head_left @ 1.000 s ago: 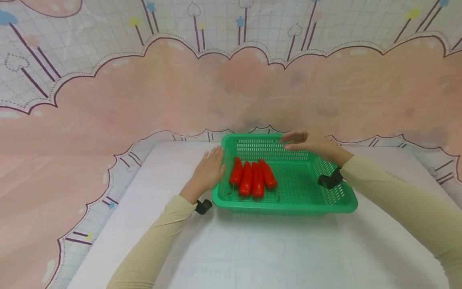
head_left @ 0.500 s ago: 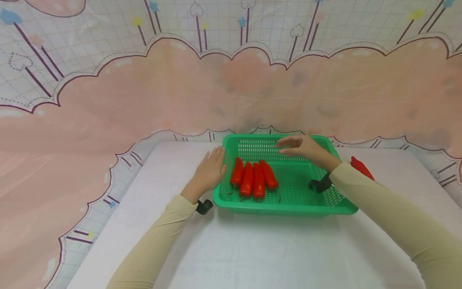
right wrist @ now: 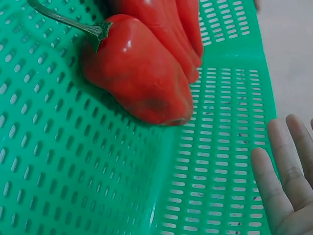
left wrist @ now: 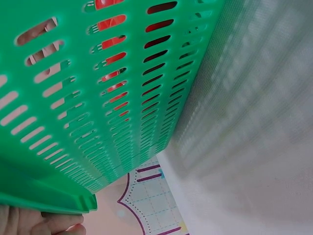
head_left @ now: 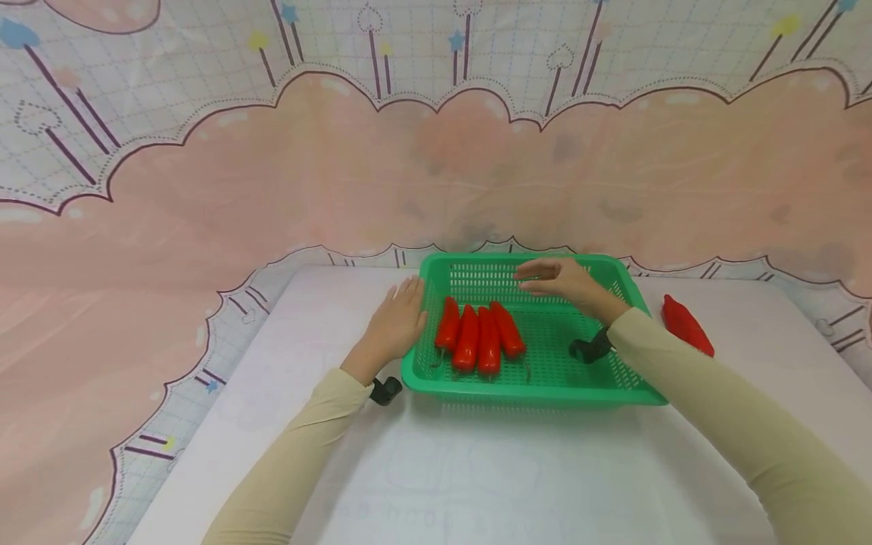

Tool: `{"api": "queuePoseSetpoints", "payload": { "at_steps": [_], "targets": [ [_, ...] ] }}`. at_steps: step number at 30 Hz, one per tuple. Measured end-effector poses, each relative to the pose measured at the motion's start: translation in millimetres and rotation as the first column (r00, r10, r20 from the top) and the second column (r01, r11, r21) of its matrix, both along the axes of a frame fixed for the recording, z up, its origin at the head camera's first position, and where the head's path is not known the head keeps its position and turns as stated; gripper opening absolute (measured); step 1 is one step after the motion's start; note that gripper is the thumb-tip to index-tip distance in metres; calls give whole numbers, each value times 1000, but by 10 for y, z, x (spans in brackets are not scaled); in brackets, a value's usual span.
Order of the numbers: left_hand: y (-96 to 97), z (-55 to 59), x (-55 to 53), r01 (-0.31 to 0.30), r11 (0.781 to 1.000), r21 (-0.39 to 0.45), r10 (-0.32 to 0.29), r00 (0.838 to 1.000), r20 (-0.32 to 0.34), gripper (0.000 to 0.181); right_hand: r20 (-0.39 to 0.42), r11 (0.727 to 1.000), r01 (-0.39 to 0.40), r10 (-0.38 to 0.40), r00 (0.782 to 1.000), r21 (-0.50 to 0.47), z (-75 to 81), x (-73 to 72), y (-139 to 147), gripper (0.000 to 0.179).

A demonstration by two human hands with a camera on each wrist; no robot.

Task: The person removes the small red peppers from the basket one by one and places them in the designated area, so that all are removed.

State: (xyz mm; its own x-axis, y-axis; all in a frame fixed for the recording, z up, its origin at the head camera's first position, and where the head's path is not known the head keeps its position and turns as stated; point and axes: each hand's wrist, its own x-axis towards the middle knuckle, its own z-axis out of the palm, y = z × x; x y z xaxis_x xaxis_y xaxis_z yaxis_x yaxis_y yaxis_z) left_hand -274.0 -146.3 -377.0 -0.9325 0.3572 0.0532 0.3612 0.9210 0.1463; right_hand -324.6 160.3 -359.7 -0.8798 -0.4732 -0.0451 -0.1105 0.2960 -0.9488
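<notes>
Several red peppers [head_left: 467, 339] lie side by side in the left half of a green plastic basket [head_left: 531, 393]. My left hand [head_left: 397, 318] rests at the basket's left rim with its fingers straight; its fingertips [left wrist: 58, 223] show at the rim in the left wrist view. Over the basket's back right part hovers my right hand [head_left: 560, 281], holding nothing, its fingers extended and slightly bent. In the right wrist view, a pepper [right wrist: 142, 68] with a green stem is close, and the fingers [right wrist: 288, 166] are spread apart from it. Another red pepper [head_left: 686, 325] lies outside, right of the basket.
The basket stands on a white table [head_left: 518, 469] near its back edge. A patterned cloth [head_left: 436, 174] hangs behind the table and along its left side. Each wrist wears a small black camera, such as the right one [head_left: 590, 348].
My right hand has moved a little left over the basket. As its arm shifted, the pepper outside on the right came into view. The left hand and the peppers in the basket stayed put.
</notes>
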Motion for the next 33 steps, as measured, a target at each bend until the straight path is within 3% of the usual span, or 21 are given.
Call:
{"api": "queuePoseSetpoints", "payload": {
  "at_steps": [18, 33],
  "targets": [
    [26, 10, 16, 14, 1000, -12, -14, 1000, -13, 58, 44, 1000, 8, -7, 999, -19, -242, -47, -47, 54],
    [15, 36, 14, 13, 1000, -17, -13, 1000, -7, 58, 63, 999, -9, 7, 998, 41, -352, -6, -97, 53]
  ]
}}
